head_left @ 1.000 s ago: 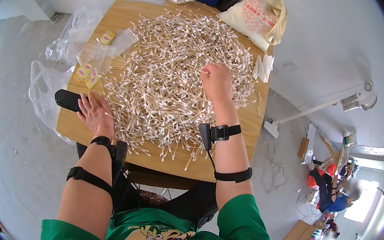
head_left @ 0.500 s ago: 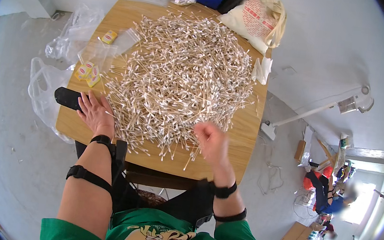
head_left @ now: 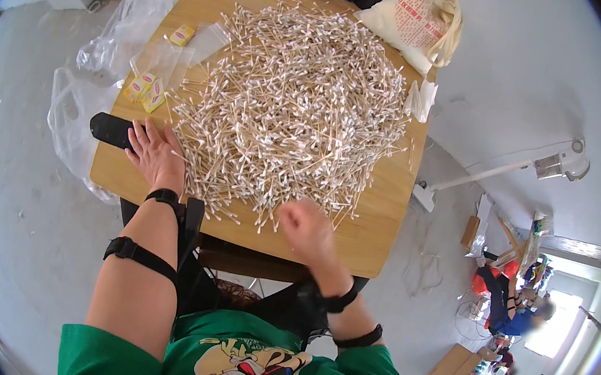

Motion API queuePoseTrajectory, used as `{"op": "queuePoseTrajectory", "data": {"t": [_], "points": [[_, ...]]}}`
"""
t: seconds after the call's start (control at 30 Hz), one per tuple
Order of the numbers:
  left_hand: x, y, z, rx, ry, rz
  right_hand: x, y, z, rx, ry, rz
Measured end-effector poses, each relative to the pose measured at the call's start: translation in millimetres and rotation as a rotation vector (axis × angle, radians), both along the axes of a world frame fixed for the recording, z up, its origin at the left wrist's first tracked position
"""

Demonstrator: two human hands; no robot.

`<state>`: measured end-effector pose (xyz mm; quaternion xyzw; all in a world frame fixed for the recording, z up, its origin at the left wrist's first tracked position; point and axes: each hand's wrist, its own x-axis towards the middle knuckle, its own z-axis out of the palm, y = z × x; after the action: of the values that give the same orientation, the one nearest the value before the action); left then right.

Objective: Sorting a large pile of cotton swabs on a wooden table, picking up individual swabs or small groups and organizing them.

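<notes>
A large heap of loose cotton swabs [head_left: 302, 106], with white tips and pale sticks, covers the middle of the wooden table [head_left: 361, 239]. My left hand [head_left: 157, 158] lies flat at the heap's left edge, fingers spread. Its fingertips rest by the end of a long black object with rounded corners [head_left: 110, 129], whose kind I cannot make out. My right hand [head_left: 304, 231] is curled closed at the near edge of the heap. Whether anything sits inside its fingers is hidden.
Small yellow boxes [head_left: 154, 95] and clear plastic bags [head_left: 165, 61] lie at the table's left. A cloth bag [head_left: 408, 22] and crumpled white paper [head_left: 421, 100] are at the far right. A white-armed stand [head_left: 495, 173] stands beyond the right edge; another person [head_left: 513, 308] is farther off.
My right hand has moved left and nearer to me, still curled. The left hand stays beside the black object. The whole view has shifted slightly, with the table higher in the picture.
</notes>
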<state>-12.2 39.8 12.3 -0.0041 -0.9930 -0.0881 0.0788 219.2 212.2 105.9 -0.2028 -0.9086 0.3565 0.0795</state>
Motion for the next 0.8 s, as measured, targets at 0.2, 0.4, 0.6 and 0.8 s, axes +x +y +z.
{"op": "queuePoseTrajectory", "data": {"t": [0.2, 0.4, 0.6, 0.8], "points": [[3, 6, 5, 0.008, -0.009, 0.003, -109, 136, 45, 0.225, 0.162, -0.319], [2, 5, 3, 0.025, 0.002, 0.014, -189, 197, 26, 0.239, -0.510, -0.259], [0, 7, 0, 0.021, -0.013, 0.029, -200, 214, -12, 0.328, -0.582, -0.204], [0, 6, 0, 0.037, 0.000, 0.034, -180, 230, -17, -0.061, -0.098, -0.433]]}}
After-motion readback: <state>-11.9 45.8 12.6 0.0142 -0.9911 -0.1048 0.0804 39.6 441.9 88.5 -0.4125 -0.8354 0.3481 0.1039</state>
